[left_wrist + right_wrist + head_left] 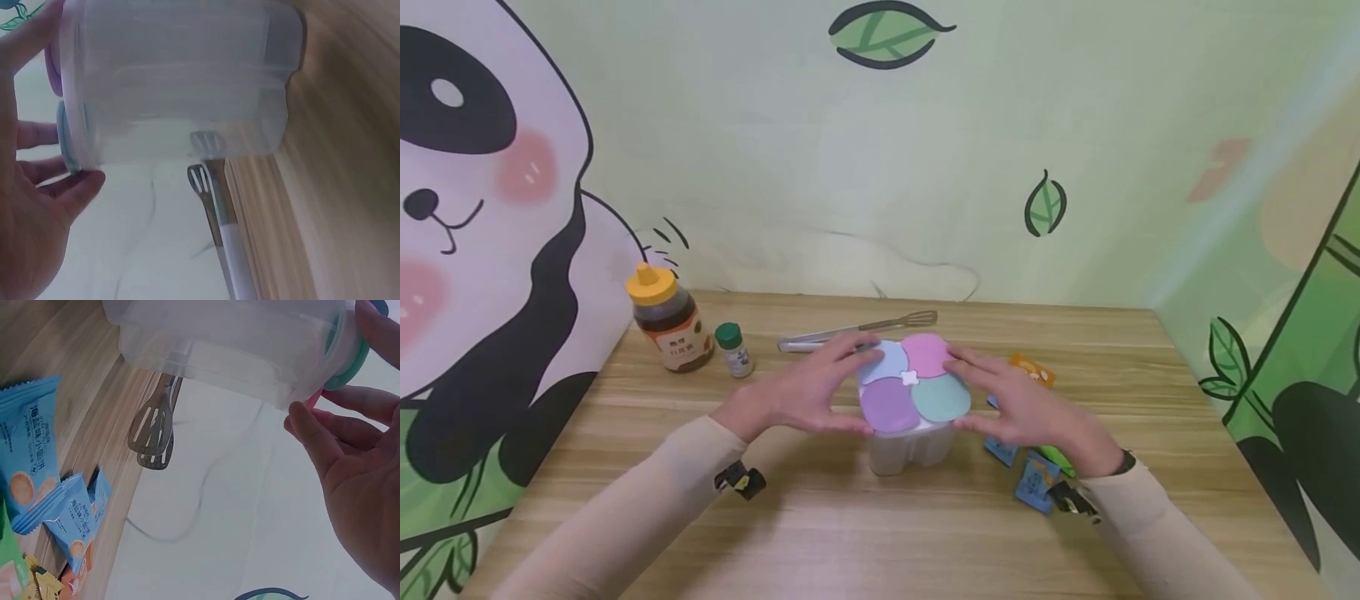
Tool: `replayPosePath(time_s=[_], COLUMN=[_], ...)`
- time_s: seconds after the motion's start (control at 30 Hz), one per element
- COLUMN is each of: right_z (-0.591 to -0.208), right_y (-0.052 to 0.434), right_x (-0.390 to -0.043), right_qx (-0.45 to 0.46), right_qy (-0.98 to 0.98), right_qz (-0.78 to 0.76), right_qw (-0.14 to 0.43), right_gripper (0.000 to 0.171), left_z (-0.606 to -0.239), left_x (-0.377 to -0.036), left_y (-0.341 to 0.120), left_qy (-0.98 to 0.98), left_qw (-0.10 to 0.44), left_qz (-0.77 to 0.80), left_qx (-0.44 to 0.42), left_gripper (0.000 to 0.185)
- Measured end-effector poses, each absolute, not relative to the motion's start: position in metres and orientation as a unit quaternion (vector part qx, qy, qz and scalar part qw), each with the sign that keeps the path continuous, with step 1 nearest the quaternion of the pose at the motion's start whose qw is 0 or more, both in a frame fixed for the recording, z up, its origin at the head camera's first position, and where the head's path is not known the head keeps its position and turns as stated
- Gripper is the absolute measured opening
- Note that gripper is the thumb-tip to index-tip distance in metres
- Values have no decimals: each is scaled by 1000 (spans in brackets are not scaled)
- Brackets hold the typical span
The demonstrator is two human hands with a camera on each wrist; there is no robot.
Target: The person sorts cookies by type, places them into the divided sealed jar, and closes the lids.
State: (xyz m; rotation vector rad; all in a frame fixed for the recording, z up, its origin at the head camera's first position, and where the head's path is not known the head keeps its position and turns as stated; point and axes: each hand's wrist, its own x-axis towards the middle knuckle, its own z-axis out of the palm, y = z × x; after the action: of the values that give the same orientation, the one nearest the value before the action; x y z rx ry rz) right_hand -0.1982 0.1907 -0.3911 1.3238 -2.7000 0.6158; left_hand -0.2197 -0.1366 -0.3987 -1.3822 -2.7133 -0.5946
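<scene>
In the head view, a translucent plastic box (910,454) stands upright around the middle of the wood-grain desk (820,533), wearing a lid of blue, pink, green and purple petals (889,406). The left hand (805,390) and right hand (1026,408) grip opposite edges of the lid, fingers spread apart from the thumbs. Farther left are a dark bottle with a yellow cap (672,323) and a small green-capped jar (734,350); slotted metal tongs (857,330) lie behind the box, blue snack packets (1037,482) to its right. In the left wrist view, fingertips press the blue petal's rim, with the tongs partly visible through the box wall. In the right wrist view, curled fingers hold the lid near its pink and green petals; a green packet (12,559) sits beside the blue ones.
</scene>
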Motion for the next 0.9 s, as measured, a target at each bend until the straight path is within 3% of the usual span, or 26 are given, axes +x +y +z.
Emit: replayPosePath(time_s=[0.33, 0.5, 0.67, 0.8, 0.9], right_z=[-391, -395, -400, -403, -407], right_y=[193, 189, 171, 152, 139], right_x=[-197, -191, -171, -155, -147], right_qx=[395, 363, 256, 198, 184], right_qy=[-887, -889, -916, -929, -926], right_qz=[237, 277, 302, 305, 315], right_qw=[16, 37, 59, 77, 100], right_gripper=[70, 76, 96, 111, 112], left_z=[-406, -404, -402, -403, -406], left_x=[-206, -212, -232, -250, -262], left_y=[-123, -126, -129, -129, -126], left_qy=[-873, -873, -862, -852, -841], left_qw=[101, 60, 0, -33, -49], left_qz=[-216, -249, -281, -303, -322], left_qx=[-425, -414, -422, -426, -433], left_gripper=[92, 95, 94, 85, 78])
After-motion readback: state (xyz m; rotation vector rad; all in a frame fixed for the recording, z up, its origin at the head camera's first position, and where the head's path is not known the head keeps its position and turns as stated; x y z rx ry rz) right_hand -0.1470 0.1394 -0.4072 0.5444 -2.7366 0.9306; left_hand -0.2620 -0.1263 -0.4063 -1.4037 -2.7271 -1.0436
